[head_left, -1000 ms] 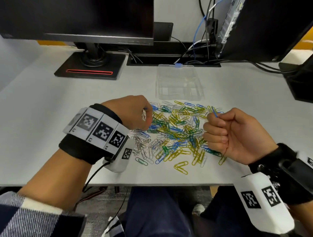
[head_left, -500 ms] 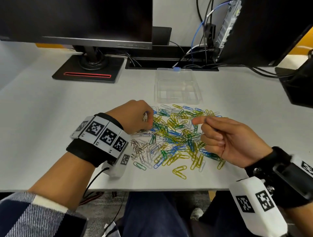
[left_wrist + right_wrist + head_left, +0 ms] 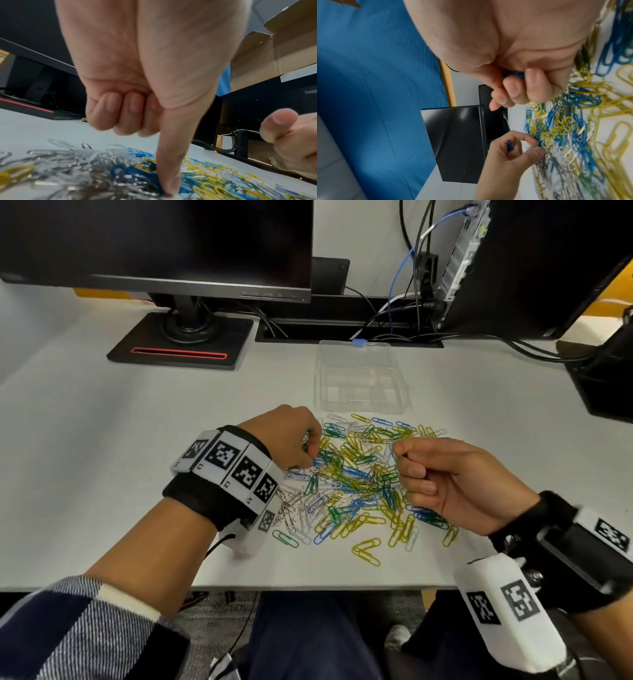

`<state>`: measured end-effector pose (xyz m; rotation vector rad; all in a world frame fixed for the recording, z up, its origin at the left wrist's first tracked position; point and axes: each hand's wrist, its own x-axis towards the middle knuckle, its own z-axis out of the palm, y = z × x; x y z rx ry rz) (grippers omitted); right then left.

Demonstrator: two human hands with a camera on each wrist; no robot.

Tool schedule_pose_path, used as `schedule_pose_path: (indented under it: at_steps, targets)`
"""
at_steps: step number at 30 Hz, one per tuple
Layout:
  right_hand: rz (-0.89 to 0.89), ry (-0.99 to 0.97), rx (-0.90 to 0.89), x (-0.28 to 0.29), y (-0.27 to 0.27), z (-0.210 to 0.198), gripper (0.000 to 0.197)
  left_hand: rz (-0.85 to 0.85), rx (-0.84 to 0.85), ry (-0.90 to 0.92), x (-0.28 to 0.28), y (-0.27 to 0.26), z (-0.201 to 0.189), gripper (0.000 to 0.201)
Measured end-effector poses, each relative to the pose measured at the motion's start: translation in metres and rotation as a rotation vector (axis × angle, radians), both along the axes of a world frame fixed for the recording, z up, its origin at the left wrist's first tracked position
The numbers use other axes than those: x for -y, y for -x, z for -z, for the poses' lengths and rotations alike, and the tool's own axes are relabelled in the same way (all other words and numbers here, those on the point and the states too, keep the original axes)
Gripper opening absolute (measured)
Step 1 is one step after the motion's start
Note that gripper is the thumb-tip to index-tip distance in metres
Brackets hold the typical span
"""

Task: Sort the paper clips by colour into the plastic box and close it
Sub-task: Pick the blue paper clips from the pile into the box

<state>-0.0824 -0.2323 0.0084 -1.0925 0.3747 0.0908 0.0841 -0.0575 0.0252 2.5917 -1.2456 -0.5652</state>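
A heap of blue, yellow, green, white and bare-metal paper clips (image 3: 359, 477) lies on the white desk. Behind it stands the clear plastic box (image 3: 404, 392), lid open, with a blue latch (image 3: 359, 343). My left hand (image 3: 310, 451) is at the heap's left edge. Its fingers curl round blue clips (image 3: 509, 146) while the thumb (image 3: 171, 169) presses down among blue clips. Over the heap's right side my right hand (image 3: 407, 463) is curled into a fist, and blue clips (image 3: 513, 74) show inside it.
A monitor stand (image 3: 178, 340) sits at the back left. A cable slot with wires (image 3: 394, 330) runs behind the box. Dark equipment (image 3: 603, 378) stands at the right. The desk's front edge (image 3: 308, 587) is close to my wrists.
The blue clip that stuck up from my right fingertips is now tucked into the fist, and that hand has come down closer to the heap. My left thumb has pressed into the clips.
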Motion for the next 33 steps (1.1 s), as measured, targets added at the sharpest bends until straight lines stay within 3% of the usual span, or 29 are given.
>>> schedule_pose_path:
  at_steps: [5,8,10,12,18,33]
  targets:
    - [-0.046,0.294,-0.115,0.005,-0.014,-0.001,0.029,0.033,0.002,0.007,0.002,0.000,-0.002,0.004]
    - [-0.177,0.825,-0.142,0.001,-0.027,-0.005,0.030,0.039,-0.007,0.021,0.002,0.000,-0.003,0.005]
    - [-0.295,1.239,-0.098,-0.004,-0.037,-0.009,0.017,0.042,-0.025,0.040,0.002,0.000,-0.003,0.004]
    - [-0.347,1.400,-0.090,-0.009,-0.047,-0.010,0.012,0.045,-0.030,0.057,0.002,0.000,-0.003,0.004]
    - [-0.430,1.539,-0.134,-0.015,-0.062,-0.006,0.014,0.046,-0.057,0.090,0.000,-0.004,0.000,0.003]
    - [-0.358,1.448,-0.089,-0.003,-0.055,-0.001,0.007,-0.038,-0.082,0.025,0.000,-0.006,0.001,0.011]
